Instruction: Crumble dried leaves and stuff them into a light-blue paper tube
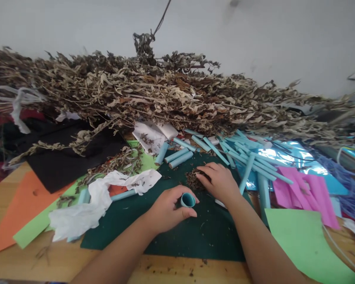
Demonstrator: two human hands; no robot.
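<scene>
**Blue tube held over green sheet**

A heap of dried leafy stalks [154,94] is piled along the far edge of the table [62,260]. A dark green sheet [165,232] is spread by the near edge. Over it, an open-mouthed blue paper tube [188,200] is clasped by the curled fingers of the left hand [165,211]. Crumbled leaf [192,179] is touched by the bent, close-set fingers of the right hand [220,182]; a grip cannot be told.

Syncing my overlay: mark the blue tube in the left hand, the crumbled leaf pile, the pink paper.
blue tube [188,200], head view, open end.
crumbled leaf pile [192,180], head view, left part.
pink paper [316,197], head view, middle.
</scene>
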